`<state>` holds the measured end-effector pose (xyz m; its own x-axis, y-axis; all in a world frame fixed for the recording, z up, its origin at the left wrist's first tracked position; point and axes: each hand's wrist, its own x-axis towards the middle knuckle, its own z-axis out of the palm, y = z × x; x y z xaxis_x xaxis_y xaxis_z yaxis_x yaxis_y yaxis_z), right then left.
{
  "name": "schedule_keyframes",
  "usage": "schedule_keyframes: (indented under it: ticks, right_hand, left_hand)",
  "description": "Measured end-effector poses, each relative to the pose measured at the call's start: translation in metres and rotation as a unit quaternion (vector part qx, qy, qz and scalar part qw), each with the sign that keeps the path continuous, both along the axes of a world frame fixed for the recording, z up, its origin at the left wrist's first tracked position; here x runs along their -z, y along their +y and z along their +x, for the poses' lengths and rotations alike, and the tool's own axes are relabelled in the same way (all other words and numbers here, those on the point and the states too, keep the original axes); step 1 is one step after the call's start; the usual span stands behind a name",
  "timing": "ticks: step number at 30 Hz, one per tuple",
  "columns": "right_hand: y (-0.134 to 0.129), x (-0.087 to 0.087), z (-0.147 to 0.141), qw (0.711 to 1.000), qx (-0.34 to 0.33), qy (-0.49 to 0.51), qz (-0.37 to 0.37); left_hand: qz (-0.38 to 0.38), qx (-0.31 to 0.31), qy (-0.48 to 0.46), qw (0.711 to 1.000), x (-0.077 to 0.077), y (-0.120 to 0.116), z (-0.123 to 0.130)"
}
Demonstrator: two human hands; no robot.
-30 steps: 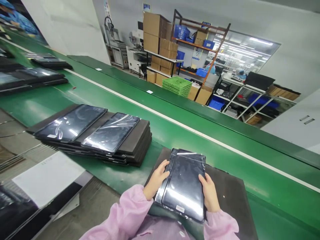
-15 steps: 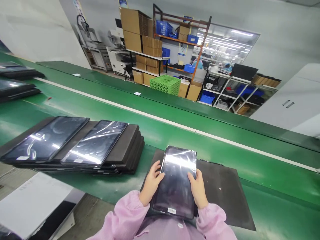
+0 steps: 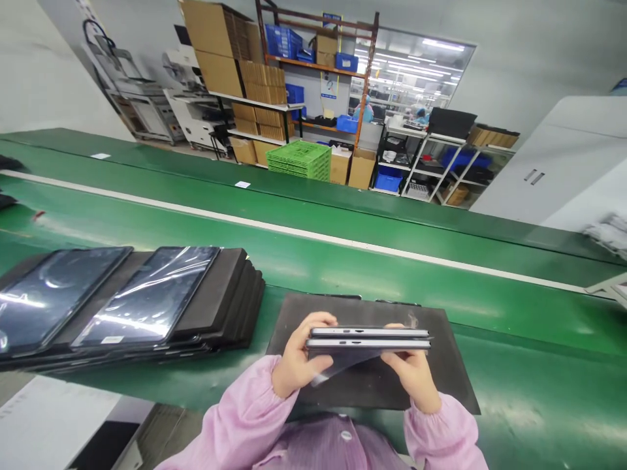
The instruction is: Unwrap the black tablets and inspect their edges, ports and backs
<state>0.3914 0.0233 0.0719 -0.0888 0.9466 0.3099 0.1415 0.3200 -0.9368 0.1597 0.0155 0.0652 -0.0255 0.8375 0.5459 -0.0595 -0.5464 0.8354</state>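
Two tablets (image 3: pixel 369 337), one against the other, are held edge-on in front of me, their silvery edges with small ports facing me. My left hand (image 3: pixel 304 358) grips their left end, thumb underneath and fingers over the top. At the right end my right hand (image 3: pixel 414 375) is closed on both, its thumb at the lower edge. A clear film flap (image 3: pixel 337 371) hangs below them near my left thumb. Beneath lies a dark foam sheet (image 3: pixel 382 388) on the green bench. Thin dark edges, perhaps of other tablets, peek out along its far side.
On the left, a stack of dark foam sheets (image 3: pixel 230 287) carries two film-covered tablets, the nearer one (image 3: pixel 151 297) beside its right end. A white strip (image 3: pixel 304 233) runs along the green bench (image 3: pixel 529 365). Green crates (image 3: pixel 300 160) and shelves stand beyond it. A white box-like surface (image 3: pixel 53 418) sits lower left.
The tablet was screen-up in both hands; now two tablets show edge-on, tilted up and lifted off the foam sheet. My view has shifted to the right.
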Motion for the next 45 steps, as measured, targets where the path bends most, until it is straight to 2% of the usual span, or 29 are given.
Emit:
schedule_keyframes:
  ticks: [2,5,10,14,19,28,34,45]
  right_hand:
    - [-0.001,-0.007,0.001,0.999,-0.031,-0.005,0.03]
    - [-0.006,-0.023,0.001,0.995,-0.075,0.028,0.063]
    - [-0.016,-0.045,0.005,0.986,-0.136,0.077,0.052]
    - [-0.018,-0.048,0.004,0.973,-0.186,0.121,0.056]
    - [-0.017,-0.043,0.002,0.973,-0.183,0.126,0.067]
    - [-0.016,-0.042,0.005,0.979,-0.16,0.093,0.083]
    - [-0.011,-0.036,0.004,0.979,-0.157,0.105,0.079]
    - [0.008,-0.044,-0.001,0.985,-0.132,0.099,0.056]
  left_hand:
    - [0.071,-0.001,0.001,0.997,-0.014,-0.001,0.003]
    - [0.071,0.029,-0.011,0.997,-0.03,-0.007,0.008]
    - [0.048,0.097,0.009,0.994,-0.037,-0.019,0.006]
    - [0.053,0.151,0.014,0.987,-0.043,-0.021,0.003]
    - [0.077,0.151,0.01,0.985,-0.048,-0.02,0.003]
    - [0.06,0.154,0.023,0.986,-0.048,-0.018,0.003]
    - [0.052,0.162,0.03,0.985,-0.048,-0.013,0.001]
    - [0.017,0.144,-0.006,0.989,-0.048,0.007,0.001]
